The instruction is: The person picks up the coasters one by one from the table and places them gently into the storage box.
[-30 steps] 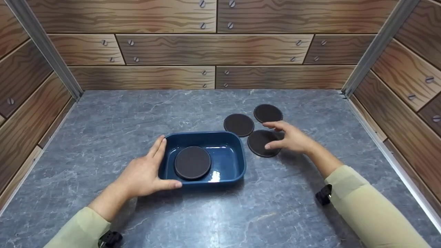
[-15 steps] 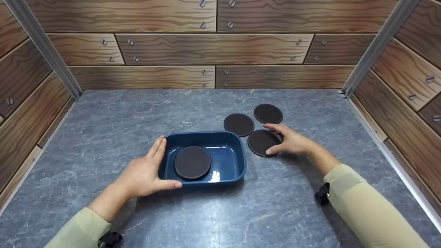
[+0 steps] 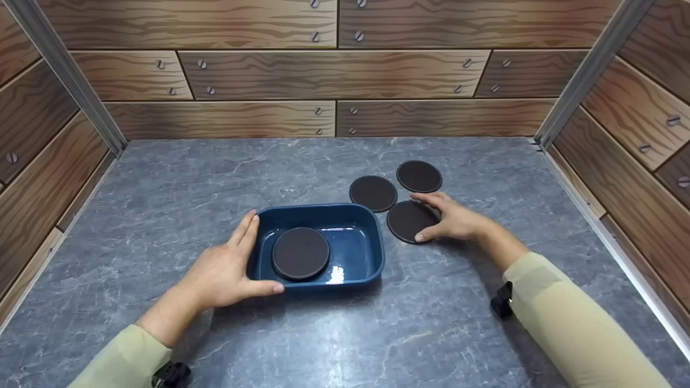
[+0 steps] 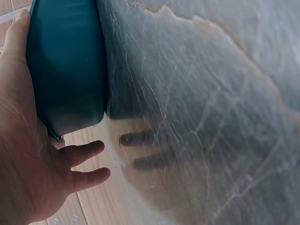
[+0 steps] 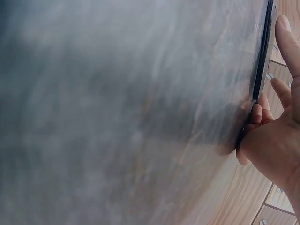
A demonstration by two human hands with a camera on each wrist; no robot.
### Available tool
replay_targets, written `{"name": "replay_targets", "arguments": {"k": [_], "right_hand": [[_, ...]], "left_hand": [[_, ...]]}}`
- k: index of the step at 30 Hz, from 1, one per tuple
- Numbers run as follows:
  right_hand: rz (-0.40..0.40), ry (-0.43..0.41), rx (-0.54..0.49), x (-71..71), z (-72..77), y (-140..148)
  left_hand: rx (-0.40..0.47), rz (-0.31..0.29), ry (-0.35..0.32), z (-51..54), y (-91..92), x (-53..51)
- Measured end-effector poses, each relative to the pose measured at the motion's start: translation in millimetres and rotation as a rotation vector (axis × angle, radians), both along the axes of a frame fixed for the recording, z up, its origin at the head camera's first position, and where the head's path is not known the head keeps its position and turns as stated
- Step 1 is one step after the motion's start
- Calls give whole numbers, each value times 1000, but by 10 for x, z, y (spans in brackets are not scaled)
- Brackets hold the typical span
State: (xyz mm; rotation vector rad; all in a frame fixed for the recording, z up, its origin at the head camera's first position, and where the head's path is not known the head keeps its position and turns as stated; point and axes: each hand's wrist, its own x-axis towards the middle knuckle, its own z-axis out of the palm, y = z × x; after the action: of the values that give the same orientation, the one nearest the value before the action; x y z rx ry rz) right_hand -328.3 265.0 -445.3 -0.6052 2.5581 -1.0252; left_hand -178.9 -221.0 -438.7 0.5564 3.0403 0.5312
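Nearest, pale green sleeves lead to both hands. The left hand is spread around the near left corner of a glossy blue, rounded-rectangular tray: the thumb lies along its near rim, the straight forefingers along its left end, and two more fingers stick out free. Inside, right of those fingers, a dark brown, flat round disc lies on the tray's floor.

Beyond the tray's right end, the right hand reaches over a second dark brown disc, thumb and index finger parted widely across its right part; whether they touch it I cannot tell. Past the index fingertip lie a third matching disc, leftward, and a fourth, just beyond. Farthest stands a wood-plank-patterned wall.
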Motion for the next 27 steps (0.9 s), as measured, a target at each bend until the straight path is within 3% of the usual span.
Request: {"name": "replay_targets", "arguments": {"k": [27], "right_hand": [[-2, -22, 86, -61, -5, -17]], "left_hand": [[6, 6, -1, 0, 0, -3]]}}
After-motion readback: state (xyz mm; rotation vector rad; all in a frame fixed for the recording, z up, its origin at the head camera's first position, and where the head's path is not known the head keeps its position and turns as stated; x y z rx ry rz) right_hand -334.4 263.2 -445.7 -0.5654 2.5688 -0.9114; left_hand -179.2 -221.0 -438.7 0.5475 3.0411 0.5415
